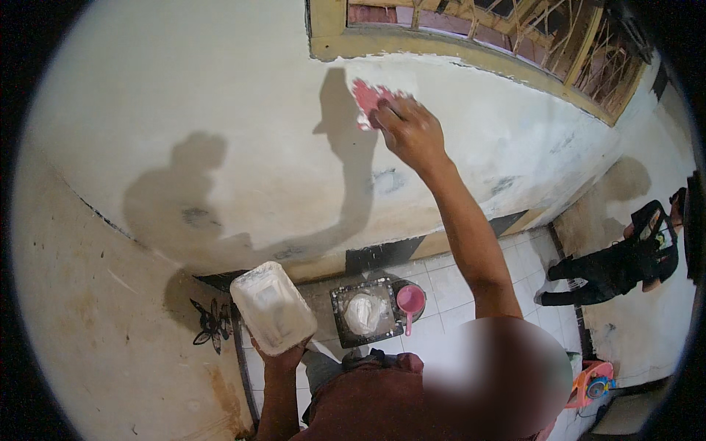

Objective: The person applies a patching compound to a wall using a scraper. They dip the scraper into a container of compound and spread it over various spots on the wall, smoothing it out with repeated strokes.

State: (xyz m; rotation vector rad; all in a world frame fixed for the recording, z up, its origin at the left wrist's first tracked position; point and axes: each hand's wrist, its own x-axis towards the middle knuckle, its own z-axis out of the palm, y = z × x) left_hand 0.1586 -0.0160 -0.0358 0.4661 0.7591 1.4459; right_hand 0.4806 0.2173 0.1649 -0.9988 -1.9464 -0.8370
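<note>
My right hand [413, 134] is raised to the wall and closed around a pink flat putty spreader [365, 94]. White paste clings to the spreader's edges, and its blade lies at the wall just below the window frame. Down at the left, my left hand [283, 356] grips a rectangular whitish plastic tub [273, 305] from below, with its fingers largely hidden. The tub is tilted, and smears of pale paste coat its inside. Patchy white filler and dark scuffs mark the cream wall [243, 103] around the spreader.
A barred window [471, 26] with a yellow frame is set in the wall. On the tiled floor are a white plastic bag [362, 314] on a dark tray [342, 301] and a pink dipper [410, 299] over a bucket. Another person [625, 264] in dark clothes stands at right.
</note>
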